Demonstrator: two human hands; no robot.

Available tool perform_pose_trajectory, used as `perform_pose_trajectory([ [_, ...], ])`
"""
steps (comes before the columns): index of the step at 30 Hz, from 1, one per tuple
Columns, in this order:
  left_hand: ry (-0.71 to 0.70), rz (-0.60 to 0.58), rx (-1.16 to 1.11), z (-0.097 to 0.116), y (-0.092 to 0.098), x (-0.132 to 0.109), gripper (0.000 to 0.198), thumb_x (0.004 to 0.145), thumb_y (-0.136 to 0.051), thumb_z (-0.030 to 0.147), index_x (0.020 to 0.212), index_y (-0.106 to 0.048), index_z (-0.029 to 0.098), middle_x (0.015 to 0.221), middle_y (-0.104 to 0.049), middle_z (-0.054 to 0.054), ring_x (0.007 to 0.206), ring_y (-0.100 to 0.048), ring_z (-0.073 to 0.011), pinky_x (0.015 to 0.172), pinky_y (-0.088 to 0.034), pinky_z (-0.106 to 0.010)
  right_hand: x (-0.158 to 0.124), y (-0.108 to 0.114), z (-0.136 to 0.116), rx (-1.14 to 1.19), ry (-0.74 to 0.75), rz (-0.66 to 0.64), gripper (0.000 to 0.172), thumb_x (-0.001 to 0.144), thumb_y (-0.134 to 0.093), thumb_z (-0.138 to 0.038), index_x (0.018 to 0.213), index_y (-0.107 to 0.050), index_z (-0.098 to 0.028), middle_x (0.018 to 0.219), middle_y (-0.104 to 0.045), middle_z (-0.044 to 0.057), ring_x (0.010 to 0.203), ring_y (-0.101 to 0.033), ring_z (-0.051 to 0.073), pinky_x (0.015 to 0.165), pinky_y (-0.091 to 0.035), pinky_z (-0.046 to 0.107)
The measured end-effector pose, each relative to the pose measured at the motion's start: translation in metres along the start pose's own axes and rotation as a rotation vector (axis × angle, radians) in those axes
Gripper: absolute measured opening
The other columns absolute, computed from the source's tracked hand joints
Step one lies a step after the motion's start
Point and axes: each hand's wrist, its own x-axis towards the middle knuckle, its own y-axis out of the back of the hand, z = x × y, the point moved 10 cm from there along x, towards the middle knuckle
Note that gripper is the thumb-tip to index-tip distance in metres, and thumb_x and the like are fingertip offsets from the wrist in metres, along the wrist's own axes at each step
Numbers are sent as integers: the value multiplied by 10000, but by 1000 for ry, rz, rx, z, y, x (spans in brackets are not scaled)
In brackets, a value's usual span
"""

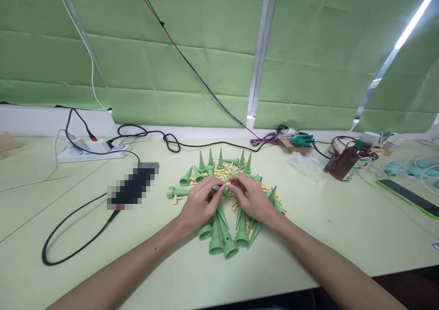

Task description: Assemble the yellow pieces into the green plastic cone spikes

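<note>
My left hand (200, 202) is closed, with thumb and fingertips pinching a green plastic spike (216, 187), mostly covered by the fingers. My right hand (252, 195) meets it at the same spot, its thumb and forefinger closed on a small yellow plastic fitting (227, 184) against the green piece. Whether the two parts are joined is hidden. Around both hands lie several hollow green cone spikes (215, 239), some standing upright behind, others lying in front. Small yellow T-shaped fittings (176, 199) are scattered among them.
A black device (133, 186), blurred out, lies on the left with its cable. Behind it is a white power strip (92, 152). To the right are a brown bottle (348, 163), a clear plastic bag (308, 163) and a green-edged phone (409, 198). Cables run along the table's back.
</note>
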Motion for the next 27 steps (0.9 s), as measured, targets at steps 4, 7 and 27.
perform_pose_trajectory([
  [4, -23, -18, -4, 3, -1, 0, 119, 917, -537, 122, 994, -602, 186, 891, -636, -44, 775, -586, -137, 590, -493, -235, 0, -1, 1, 14, -9, -18, 109, 967, -468, -235, 933, -565, -199, 794, -597, 22, 703, -548, 160, 656, -427, 277],
  [7, -32, -31, -3, 4, -2, 0, 116, 920, -531, 120, 990, -596, 185, 884, -632, -45, 778, -583, -139, 594, -491, -236, 1, -1, 1, 5, -10, -24, 130, 975, -461, -239, 896, -555, -197, 758, -577, 4, 662, -520, 142, 631, -400, 263],
  [27, -2, 7, 42, 0, 4, 3, 95, 926, -522, 160, 953, -610, 183, 877, -645, -53, 761, -605, -145, 592, -510, -242, 0, -3, 8, -74, -69, -11, 332, 1006, -413, -363, 751, -551, -201, 609, -510, -23, 540, -440, 132, 554, -338, 269],
])
